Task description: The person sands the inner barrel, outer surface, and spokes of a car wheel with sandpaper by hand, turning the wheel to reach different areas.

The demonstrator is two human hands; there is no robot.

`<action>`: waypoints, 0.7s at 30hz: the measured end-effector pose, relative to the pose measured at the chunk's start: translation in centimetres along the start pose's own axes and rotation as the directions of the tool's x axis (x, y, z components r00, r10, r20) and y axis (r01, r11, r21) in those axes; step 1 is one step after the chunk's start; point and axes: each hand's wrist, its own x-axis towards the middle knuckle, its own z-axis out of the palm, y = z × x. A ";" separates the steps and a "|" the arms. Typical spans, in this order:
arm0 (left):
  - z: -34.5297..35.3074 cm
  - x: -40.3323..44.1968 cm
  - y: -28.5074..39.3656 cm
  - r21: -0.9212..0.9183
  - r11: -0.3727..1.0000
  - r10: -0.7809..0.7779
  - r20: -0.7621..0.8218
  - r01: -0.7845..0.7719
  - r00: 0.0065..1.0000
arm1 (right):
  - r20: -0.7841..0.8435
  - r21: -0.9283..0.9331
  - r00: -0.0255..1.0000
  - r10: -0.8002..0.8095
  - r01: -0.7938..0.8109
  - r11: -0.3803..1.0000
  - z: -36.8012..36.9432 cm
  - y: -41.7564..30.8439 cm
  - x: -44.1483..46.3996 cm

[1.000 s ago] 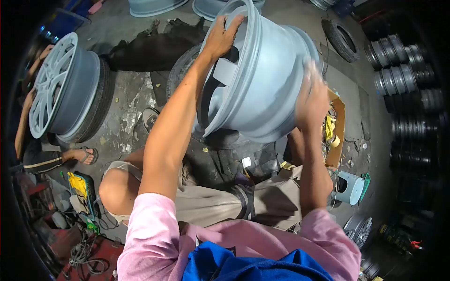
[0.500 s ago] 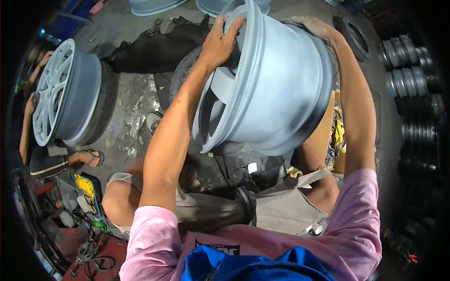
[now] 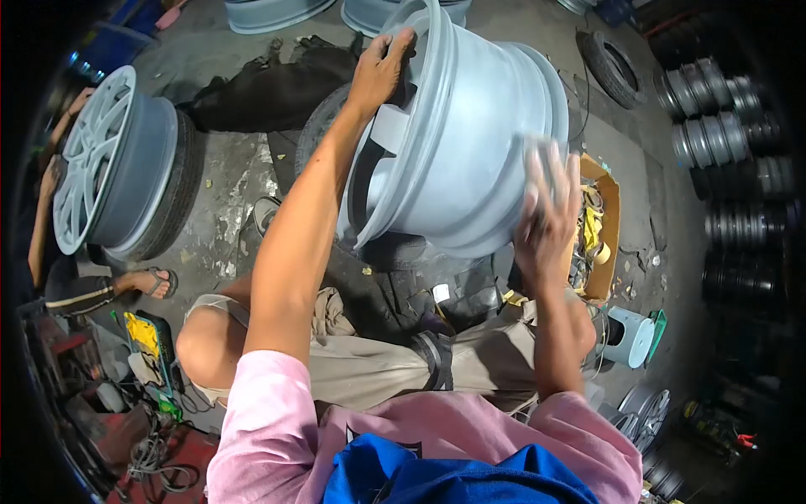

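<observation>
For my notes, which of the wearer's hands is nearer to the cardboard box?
Right. The right hand appears just left of the box; the left hand is across the wheel.

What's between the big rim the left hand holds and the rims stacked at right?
In the head view, past the right hand: an open cardboard box, a tyre and grey floor.

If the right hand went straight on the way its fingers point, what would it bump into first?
Probably the pale grey wheel: its edge lies in line ahead of the right hand. Blur and unclear depth hide whether they touch.
</observation>
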 end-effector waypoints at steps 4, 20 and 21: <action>-0.9 -1.6 -3.0 -0.039 0.999 -0.013 -0.106 0.009 0.994 | 0.020 -0.263 0.964 -0.264 0.260 0.929 4.9 3.6 12.7; -6.4 -11.8 -15.1 0.120 0.895 -0.442 0.099 0.430 0.892 | 0.108 -0.293 0.937 -0.333 0.350 0.890 4.1 0.7 -3.0; -6.4 -11.4 -15.0 0.126 0.872 -0.486 0.118 0.473 0.866 | 0.088 -0.260 0.985 -0.148 0.166 0.951 1.8 -0.5 1.0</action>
